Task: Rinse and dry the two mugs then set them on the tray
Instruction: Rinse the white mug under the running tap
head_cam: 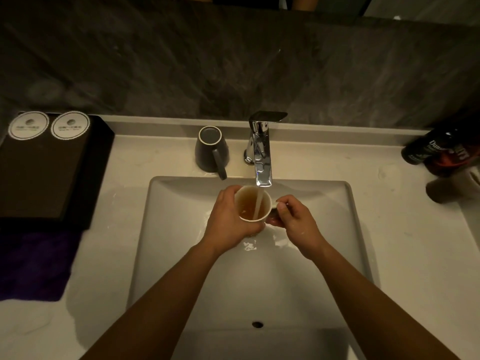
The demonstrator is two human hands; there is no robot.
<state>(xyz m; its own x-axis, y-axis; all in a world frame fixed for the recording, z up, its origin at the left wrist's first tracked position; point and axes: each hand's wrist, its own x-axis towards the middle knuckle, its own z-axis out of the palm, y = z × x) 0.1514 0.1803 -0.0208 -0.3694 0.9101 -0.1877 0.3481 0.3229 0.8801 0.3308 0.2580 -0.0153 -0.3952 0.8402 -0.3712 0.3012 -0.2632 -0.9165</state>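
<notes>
A mug (249, 203) with a white inside is held over the sink under the chrome tap (259, 152). Water streams into it and brownish liquid fills it. My left hand (228, 222) wraps around the mug's body. My right hand (293, 219) pinches its handle on the right. A second mug (210, 149), dark grey, stands upside down on the counter left of the tap, handle toward me. The black tray (52, 172) lies at the left, with two round white paper coasters (49, 124) at its far end.
The white rectangular sink (324, 255) fills the middle, its overflow hole near the front. A purple cloth (36, 266) lies on the counter in front of the tray. Dark bottles (441, 149) stand at the far right. A dark stone wall rises behind the counter.
</notes>
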